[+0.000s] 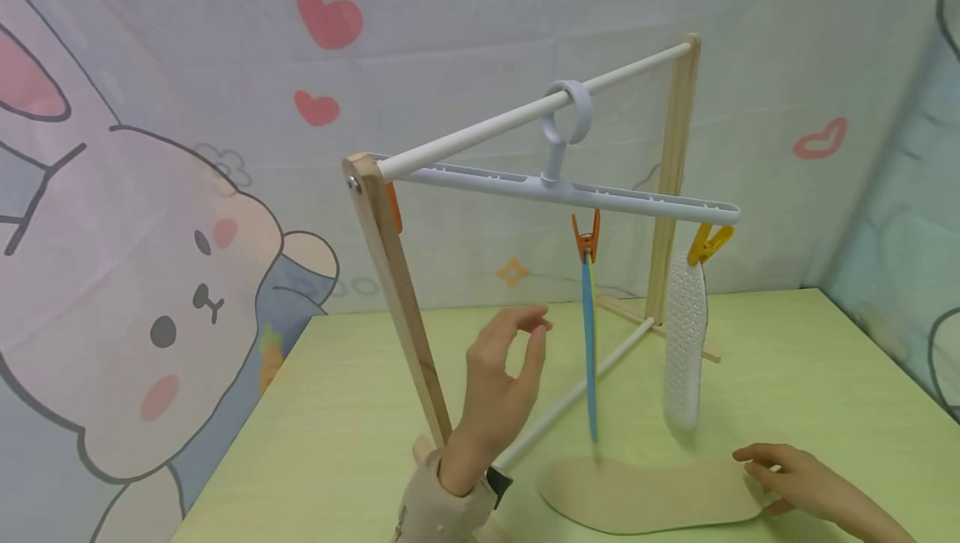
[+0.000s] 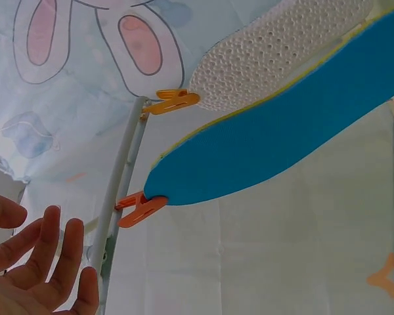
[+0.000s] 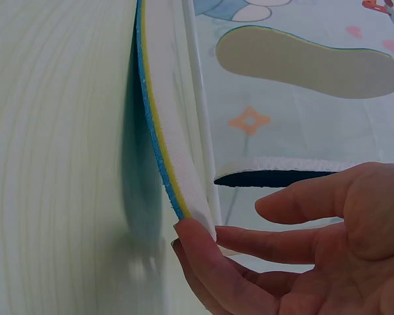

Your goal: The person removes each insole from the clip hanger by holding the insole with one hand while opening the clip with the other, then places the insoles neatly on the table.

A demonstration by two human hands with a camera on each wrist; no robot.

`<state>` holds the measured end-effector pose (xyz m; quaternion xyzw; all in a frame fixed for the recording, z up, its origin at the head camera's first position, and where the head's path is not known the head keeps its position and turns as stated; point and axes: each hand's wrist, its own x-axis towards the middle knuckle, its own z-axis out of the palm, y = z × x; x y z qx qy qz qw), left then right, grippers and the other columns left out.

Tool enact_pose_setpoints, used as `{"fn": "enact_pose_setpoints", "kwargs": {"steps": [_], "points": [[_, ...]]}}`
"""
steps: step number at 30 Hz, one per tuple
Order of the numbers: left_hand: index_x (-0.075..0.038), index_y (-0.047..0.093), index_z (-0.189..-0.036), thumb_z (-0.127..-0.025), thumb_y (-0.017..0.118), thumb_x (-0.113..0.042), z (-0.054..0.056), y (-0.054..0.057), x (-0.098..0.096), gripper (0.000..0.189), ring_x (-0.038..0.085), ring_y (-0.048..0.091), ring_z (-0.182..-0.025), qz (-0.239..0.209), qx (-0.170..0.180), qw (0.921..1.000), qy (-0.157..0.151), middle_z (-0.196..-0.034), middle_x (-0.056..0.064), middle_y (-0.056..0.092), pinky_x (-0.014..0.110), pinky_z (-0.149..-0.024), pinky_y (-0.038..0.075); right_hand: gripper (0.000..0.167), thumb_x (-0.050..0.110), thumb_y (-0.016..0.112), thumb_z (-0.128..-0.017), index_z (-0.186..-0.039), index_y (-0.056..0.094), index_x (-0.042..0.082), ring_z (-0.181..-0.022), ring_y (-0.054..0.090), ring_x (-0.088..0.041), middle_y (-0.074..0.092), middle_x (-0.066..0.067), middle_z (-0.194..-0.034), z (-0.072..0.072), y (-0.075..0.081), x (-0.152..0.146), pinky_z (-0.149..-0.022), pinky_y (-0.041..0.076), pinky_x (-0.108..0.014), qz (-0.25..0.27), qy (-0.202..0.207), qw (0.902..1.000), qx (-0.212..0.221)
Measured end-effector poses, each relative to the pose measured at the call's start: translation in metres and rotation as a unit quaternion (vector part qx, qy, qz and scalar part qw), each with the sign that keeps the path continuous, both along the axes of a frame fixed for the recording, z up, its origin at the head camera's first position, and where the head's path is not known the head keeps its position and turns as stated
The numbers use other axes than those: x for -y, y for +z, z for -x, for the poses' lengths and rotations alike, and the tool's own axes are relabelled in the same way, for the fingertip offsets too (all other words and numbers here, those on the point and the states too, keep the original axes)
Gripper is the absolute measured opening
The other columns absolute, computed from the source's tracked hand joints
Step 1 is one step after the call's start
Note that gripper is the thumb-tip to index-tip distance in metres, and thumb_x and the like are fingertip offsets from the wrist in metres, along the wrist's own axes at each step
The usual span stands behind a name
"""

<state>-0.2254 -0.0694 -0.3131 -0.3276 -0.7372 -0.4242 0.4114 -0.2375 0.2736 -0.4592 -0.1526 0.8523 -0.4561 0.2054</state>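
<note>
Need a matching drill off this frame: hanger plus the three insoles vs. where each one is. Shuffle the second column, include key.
1. beige-topped insole
2. white hanger
3. white bumpy insole
4. blue-faced insole

A. in a yellow clip
B. hooked over the white rail
C. in an orange clip
D. unclipped, down at the table

Pairs: 1-D, 2-B, 3-A, 4-C

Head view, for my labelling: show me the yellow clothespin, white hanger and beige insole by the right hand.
Yellow clothespin (image 1: 701,246): head view, on its body.
White hanger (image 1: 557,191): head view, middle of its bar.
Beige insole (image 1: 652,497): head view, middle of its upper face.
</note>
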Motion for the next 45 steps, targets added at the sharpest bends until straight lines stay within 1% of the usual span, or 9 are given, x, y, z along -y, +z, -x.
{"fn": "enact_pose_setpoints", "kwargs": {"steps": [3,9,19,22,26,30,35,37,45], "points": [[-0.001,0.058,-0.101,-0.086,0.052,-0.002,0.003,-0.002,-0.001,0.017,0.018,0.060,-0.084,0.004,0.002,0.9999,0.014,-0.087,0.008,0.064,0.032,-0.079,0.046,0.046,0.018,0.044,-0.093,-0.118,0.038,-0.020,-0.088,0.053,-0.023,0.041,-0.040,-0.110,0.000,-0.001,0.000,-0.062,0.054,-0.031,-0.001,-0.003,1.0000,-0.003],[-0.003,0.059,-0.101,-0.087,0.051,-0.005,0.010,-0.007,-0.002,0.016,0.018,0.060,-0.089,0.009,0.023,0.9988,0.042,-0.091,0.007,0.064,0.034,-0.079,0.044,0.046,0.018,0.044,-0.093,-0.118,0.038,-0.020,-0.088,0.054,-0.024,0.042,-0.041,-0.110,-0.001,-0.003,-0.001,-0.063,0.053,-0.032,0.000,-0.002,1.0000,-0.007],[0.001,0.054,-0.109,-0.089,0.049,-0.007,0.022,-0.010,-0.007,0.022,0.022,0.057,-0.101,-0.002,0.047,0.9982,0.038,-0.107,0.013,0.061,0.035,-0.088,0.044,0.046,0.016,0.043,-0.093,-0.118,0.036,-0.021,-0.089,0.056,-0.027,0.043,-0.040,-0.110,-0.003,-0.002,-0.002,-0.064,0.053,-0.032,0.006,-0.001,1.0000,-0.002],[0.002,0.053,-0.111,-0.089,0.049,-0.007,0.023,-0.010,-0.009,0.024,0.023,0.057,-0.103,-0.009,0.046,0.9983,0.036,-0.109,0.012,0.061,0.035,-0.089,0.044,0.046,0.016,0.043,-0.093,-0.119,0.035,-0.022,-0.087,0.055,-0.024,0.047,-0.035,-0.106,-0.004,-0.002,-0.002,-0.065,0.053,-0.033,0.007,0.003,1.0000,0.000],[0.002,0.052,-0.113,-0.089,0.049,-0.006,0.023,-0.009,-0.012,0.026,0.023,0.056,-0.104,-0.018,0.051,0.9980,0.033,-0.111,0.013,0.060,0.035,-0.090,0.043,0.047,0.016,0.042,-0.093,-0.119,0.033,-0.022,-0.083,0.052,-0.020,0.051,-0.024,-0.102,-0.004,0.000,-0.002,-0.065,0.053,-0.033,0.007,0.007,0.9999,0.006],[0.002,0.052,-0.113,-0.089,0.049,-0.007,0.024,-0.007,-0.015,0.026,0.023,0.056,-0.105,-0.026,0.059,0.9975,0.029,-0.112,0.014,0.060,0.035,-0.091,0.044,0.048,0.017,0.043,-0.094,-0.119,0.033,-0.023,-0.082,0.052,-0.019,0.052,-0.021,-0.100,-0.003,0.002,-0.001,-0.066,0.053,-0.034,0.007,0.006,0.9999,0.010],[0.003,0.052,-0.113,-0.089,0.048,-0.005,0.031,-0.006,-0.019,0.026,0.024,0.057,-0.105,-0.033,0.053,0.9977,0.025,-0.111,0.014,0.059,0.034,-0.091,0.044,0.049,0.018,0.043,-0.094,-0.120,0.034,-0.023,-0.085,0.056,-0.023,0.050,-0.033,-0.104,-0.002,0.004,-0.002,-0.066,0.053,-0.035,0.010,0.001,0.9998,0.015],[0.003,0.052,-0.113,-0.089,0.048,-0.005,0.034,-0.006,-0.021,0.025,0.024,0.057,-0.104,-0.037,0.055,0.9976,0.022,-0.111,0.014,0.059,0.034,-0.092,0.044,0.048,0.018,0.043,-0.094,-0.120,0.034,-0.022,-0.087,0.057,-0.027,0.046,-0.038,-0.110,-0.002,0.004,-0.002,-0.066,0.053,-0.035,0.012,0.002,0.9998,0.013],[0.006,0.051,-0.113,-0.088,0.048,-0.003,0.042,-0.008,-0.023,0.027,0.028,0.057,-0.106,-0.053,0.079,0.9955,0.009,-0.113,0.017,0.058,0.035,-0.092,0.044,0.047,0.017,0.039,-0.095,-0.121,0.033,-0.022,-0.091,0.058,-0.036,0.039,-0.044,-0.116,-0.002,0.007,0.004,-0.066,0.053,-0.034,0.022,0.017,0.9995,-0.014]]}}
